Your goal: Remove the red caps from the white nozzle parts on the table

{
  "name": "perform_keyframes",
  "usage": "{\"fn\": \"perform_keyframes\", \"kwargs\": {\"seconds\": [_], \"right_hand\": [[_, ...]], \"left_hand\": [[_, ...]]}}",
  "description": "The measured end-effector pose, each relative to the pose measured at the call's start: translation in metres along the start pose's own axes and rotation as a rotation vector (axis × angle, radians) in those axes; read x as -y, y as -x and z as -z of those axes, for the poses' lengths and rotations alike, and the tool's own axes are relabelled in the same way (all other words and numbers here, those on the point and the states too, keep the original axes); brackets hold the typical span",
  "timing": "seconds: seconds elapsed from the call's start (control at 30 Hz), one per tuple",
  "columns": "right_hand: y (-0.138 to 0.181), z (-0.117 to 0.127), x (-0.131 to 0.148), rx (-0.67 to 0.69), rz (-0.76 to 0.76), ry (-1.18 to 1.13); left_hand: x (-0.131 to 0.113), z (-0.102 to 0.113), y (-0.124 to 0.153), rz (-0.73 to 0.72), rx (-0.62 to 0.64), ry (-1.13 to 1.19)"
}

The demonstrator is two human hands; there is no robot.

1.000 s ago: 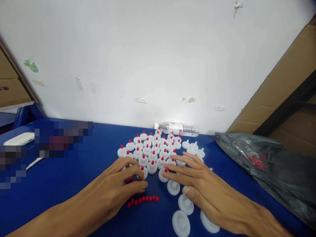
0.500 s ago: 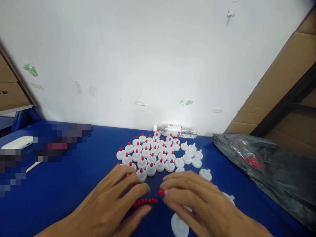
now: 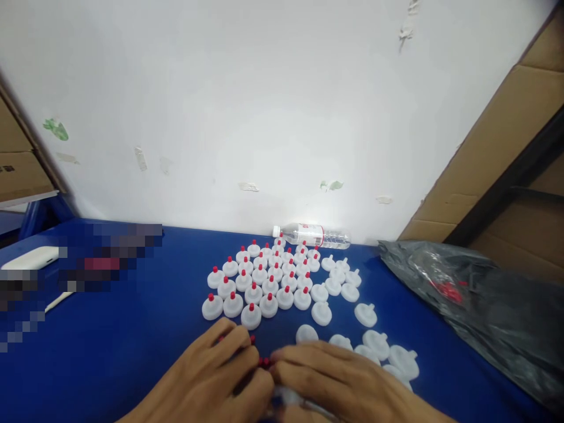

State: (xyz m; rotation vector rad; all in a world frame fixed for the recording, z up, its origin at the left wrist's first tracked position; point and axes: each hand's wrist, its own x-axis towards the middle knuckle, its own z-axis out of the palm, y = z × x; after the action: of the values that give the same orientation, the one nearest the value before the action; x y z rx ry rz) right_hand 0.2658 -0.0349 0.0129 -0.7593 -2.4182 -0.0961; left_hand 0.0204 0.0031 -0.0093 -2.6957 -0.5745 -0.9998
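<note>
On the blue table, my left hand (image 3: 220, 370) has its fingers curled inward, and whatever they grip is hidden. My right hand (image 3: 330, 376) is close beside it, closed on a white nozzle cap (image 3: 288, 396), blurred and mostly covered by the fingers. Small red tips (image 3: 263, 362) show between the two hands; a few more peek out past the left knuckles. Beyond my hands stand several white nozzle caps with red tips (image 3: 268, 305), upright in a cluster. White nozzle caps without red tips (image 3: 321, 314) lie to the right, some tilted, some partly behind my right hand.
A plastic bottle (image 3: 311, 235) lies along the white wall (image 3: 282, 106). At the right rests a dark plastic bag (image 3: 493, 317) with red pieces (image 3: 449, 292) on it or inside. Cardboard (image 3: 476, 141) leans at the right. A white device (image 3: 30, 257) is at the far left.
My hands have come together and moved lower, the left one rightward. The red-tipped nozzle at my right fingertips is no longer visible. More white nozzle caps show on both sides.
</note>
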Motion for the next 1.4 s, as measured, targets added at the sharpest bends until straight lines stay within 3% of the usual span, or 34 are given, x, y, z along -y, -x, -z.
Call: {"fn": "perform_keyframes", "kwargs": {"seconds": [0.1, 0.2, 0.3, 0.43, 0.6, 0.83, 1.0, 1.13, 1.4], "right_hand": [[0.001, 0.011, -0.015, -0.072, -0.004, 0.043], [0.0, 0.018, -0.027, -0.107, -0.145, 0.054], [-0.004, 0.018, -0.032, 0.006, -0.202, 0.091], [-0.008, 0.017, -0.03, 0.182, -0.21, 0.03], [-0.01, 0.023, -0.029, 0.286, -0.246, -0.063], [-0.002, 0.027, -0.038, 0.181, -0.317, -0.042], [-0.005, 0.026, -0.037, 0.262, -0.306, -0.119], [-0.005, 0.023, -0.035, 0.305, -0.313, -0.114], [-0.002, 0.029, -0.044, 0.171, -0.317, 0.029]], "left_hand": [[0.018, 0.011, -0.003, 0.063, -0.024, 0.092], [0.035, 0.023, -0.004, 0.151, 0.047, 0.113], [0.04, 0.027, -0.004, 0.208, 0.091, 0.141], [0.035, 0.02, -0.001, 0.147, 0.032, 0.179], [0.036, 0.016, 0.005, 0.114, -0.005, 0.131], [0.05, 0.017, 0.009, 0.012, 0.102, 0.077], [0.044, 0.01, 0.01, 0.139, 0.08, 0.109], [0.044, 0.006, 0.008, 0.124, 0.046, 0.076], [0.046, 0.009, 0.006, 0.175, 0.101, 0.1]]}}
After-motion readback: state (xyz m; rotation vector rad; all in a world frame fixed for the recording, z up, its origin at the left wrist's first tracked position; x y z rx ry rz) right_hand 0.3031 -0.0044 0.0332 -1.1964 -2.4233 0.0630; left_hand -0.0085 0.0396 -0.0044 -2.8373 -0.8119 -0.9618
